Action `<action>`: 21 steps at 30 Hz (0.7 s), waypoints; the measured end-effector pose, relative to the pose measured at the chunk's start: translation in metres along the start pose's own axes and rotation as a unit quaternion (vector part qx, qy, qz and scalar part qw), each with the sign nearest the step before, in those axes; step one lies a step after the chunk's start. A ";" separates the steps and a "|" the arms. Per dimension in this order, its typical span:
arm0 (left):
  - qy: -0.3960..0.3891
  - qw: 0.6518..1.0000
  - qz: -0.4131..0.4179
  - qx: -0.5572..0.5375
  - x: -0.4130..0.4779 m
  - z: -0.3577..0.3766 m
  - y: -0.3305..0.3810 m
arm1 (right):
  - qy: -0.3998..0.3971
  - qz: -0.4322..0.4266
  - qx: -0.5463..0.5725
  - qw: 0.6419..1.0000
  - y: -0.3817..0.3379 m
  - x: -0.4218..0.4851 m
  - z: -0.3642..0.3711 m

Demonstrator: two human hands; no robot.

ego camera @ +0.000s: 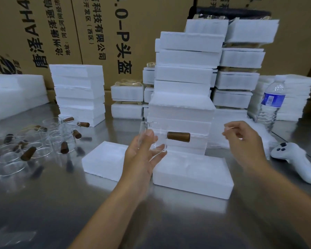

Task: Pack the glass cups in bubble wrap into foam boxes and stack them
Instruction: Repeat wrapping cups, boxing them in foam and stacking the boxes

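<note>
My left hand (142, 155) grips a clear glass cup (152, 141) by its body, with the cup's brown wooden handle (178, 136) pointing right. The cup is held above the table, just behind two white foam box halves: one (104, 159) at the left and one (192, 175) at the right. My right hand (244, 141) is raised to the right of the cup, its thumb and forefinger pinching a thin clear sheet (229, 128), seemingly bubble wrap. Several more glass cups (34, 141) with brown handles lie at the left.
A tall stack of foam boxes (183, 105) stands right behind the cup, with more stacks (79, 94) (241, 78) beside it. A water bottle (271, 105), a pile of white sheets (294, 97) and a white controller (294, 159) sit at the right. Cardboard cartons form the back wall.
</note>
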State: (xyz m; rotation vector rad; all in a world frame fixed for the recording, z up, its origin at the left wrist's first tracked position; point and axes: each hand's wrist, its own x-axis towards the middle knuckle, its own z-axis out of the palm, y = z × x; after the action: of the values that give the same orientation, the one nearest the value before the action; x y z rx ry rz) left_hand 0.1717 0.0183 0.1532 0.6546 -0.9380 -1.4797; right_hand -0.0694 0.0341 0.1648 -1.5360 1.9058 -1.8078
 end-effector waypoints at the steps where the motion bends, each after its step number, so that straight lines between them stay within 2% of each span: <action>1: -0.002 1.000 -0.006 -0.005 0.000 0.001 -0.001 | -0.027 0.009 -0.069 0.997 0.012 0.008 0.001; 4: -0.015 1.000 -0.016 0.000 -0.002 0.005 -0.003 | -0.143 0.050 -0.277 0.949 0.047 0.025 0.005; 7: -0.021 1.000 -0.010 -0.006 -0.003 0.006 -0.004 | -0.183 0.095 -0.360 0.910 0.070 0.027 0.008; 9: -0.024 1.000 -0.005 -0.006 -0.002 0.005 -0.005 | -0.170 0.096 -0.385 0.902 0.076 0.028 0.011; 14: -0.019 1.000 -0.007 0.007 -0.001 0.006 -0.005 | -0.080 0.029 -0.450 0.889 0.071 0.027 0.018; 21: -0.014 1.000 -0.008 0.014 0.000 0.005 -0.004 | -0.025 -0.020 -0.505 0.863 0.066 0.023 0.018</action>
State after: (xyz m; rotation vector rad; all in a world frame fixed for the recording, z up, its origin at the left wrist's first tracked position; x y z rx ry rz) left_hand 0.1651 0.0194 0.1526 0.6643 -0.9792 -1.4950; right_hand -0.1067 -0.0077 0.1195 -1.7728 3.0146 -0.6709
